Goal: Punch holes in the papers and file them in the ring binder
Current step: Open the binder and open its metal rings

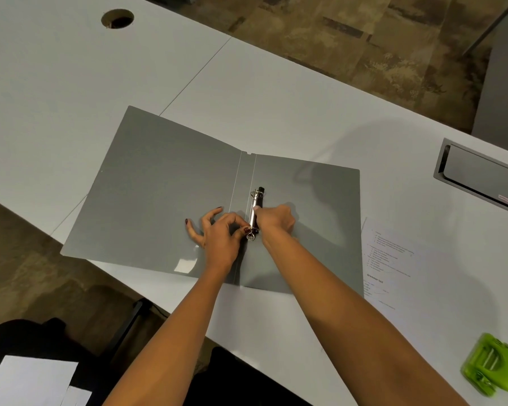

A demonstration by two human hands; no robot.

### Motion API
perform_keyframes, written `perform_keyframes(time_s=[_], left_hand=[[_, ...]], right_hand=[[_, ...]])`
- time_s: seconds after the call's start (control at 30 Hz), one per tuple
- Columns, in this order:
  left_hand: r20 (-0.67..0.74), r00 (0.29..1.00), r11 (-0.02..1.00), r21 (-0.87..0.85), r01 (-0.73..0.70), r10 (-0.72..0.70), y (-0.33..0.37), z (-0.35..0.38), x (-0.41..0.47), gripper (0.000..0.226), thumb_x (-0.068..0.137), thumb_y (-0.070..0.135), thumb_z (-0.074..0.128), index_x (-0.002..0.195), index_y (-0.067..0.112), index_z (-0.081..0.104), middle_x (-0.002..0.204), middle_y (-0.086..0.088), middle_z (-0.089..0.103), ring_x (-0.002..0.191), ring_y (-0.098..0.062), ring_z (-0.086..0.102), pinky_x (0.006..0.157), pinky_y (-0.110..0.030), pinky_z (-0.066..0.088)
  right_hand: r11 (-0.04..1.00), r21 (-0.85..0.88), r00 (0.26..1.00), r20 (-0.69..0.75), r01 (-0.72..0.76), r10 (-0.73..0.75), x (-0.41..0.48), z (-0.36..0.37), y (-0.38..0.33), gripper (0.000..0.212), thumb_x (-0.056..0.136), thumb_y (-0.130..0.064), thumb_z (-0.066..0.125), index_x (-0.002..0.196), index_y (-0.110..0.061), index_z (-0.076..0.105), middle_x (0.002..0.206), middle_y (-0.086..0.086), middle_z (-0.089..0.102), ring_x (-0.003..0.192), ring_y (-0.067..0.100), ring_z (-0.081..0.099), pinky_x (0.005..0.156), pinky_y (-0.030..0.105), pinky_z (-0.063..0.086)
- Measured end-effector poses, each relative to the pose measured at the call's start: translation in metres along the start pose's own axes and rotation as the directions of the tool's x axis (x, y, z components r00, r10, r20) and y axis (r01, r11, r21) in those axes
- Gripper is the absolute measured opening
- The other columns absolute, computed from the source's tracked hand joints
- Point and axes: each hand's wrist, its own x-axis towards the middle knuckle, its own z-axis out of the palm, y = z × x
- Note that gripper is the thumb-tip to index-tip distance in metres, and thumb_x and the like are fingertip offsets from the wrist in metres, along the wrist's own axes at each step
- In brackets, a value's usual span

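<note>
A grey ring binder (159, 200) lies open and flat on the white desk (56, 83). Its metal ring mechanism (257, 197) runs along the spine, just right of the fold. My left hand (220, 232) pinches the near ring with thumb and forefinger, the other fingers spread on the left cover. My right hand (274, 219) is curled round the middle of the mechanism from the right. A printed sheet of paper (393, 265) lies right of the binder, partly under its right cover. A green hole punch (493, 367) sits at the near right.
A round cable hole (117, 19) is at the far left of the desk. A grey cable tray lid (481, 171) is set into the desk at the right. White sheets (33, 379) lie on my lap at the lower left. Patterned carpet lies beyond the desk.
</note>
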Motion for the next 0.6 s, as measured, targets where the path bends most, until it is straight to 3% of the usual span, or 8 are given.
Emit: perform_keyframes(time_s=[0.17,0.33,0.6], left_hand=[[-0.008,1.000,1.000,0.015,-0.014,0.014,0.002,0.001,-0.001,0.011,0.079,0.022,0.072,0.074,0.031,0.067,0.085,0.025,0.054,0.130,-0.012,0.037,0.107,-0.046,-0.024],[-0.007,1.000,1.000,-0.003,-0.003,0.003,0.004,0.001,-0.001,0.019,0.079,0.018,0.071,0.071,0.034,0.063,0.078,0.028,0.049,0.128,-0.013,0.038,0.106,-0.049,-0.023],[0.000,1.000,0.999,-0.033,0.000,0.000,0.005,-0.001,0.000,0.024,0.079,0.013,0.071,0.070,0.033,0.063,0.075,0.036,0.043,0.127,-0.016,0.040,0.107,-0.054,-0.020]], right_hand=[[0.999,-0.036,0.999,-0.043,0.022,-0.024,-0.001,0.000,-0.003,0.022,0.077,-0.025,0.073,0.087,-0.011,0.060,0.091,0.010,0.068,0.082,0.028,0.065,0.085,0.046,0.052],[0.998,-0.057,0.996,-0.072,0.038,-0.043,-0.002,0.000,-0.010,0.022,0.079,-0.018,0.073,0.097,-0.009,0.063,0.096,0.011,0.068,0.084,0.029,0.066,0.082,0.044,0.055],[0.994,-0.088,0.997,-0.037,0.057,-0.060,0.000,0.004,-0.012,0.024,0.080,-0.024,0.071,0.098,-0.010,0.063,0.098,0.011,0.068,0.087,0.029,0.065,0.084,0.044,0.053]])
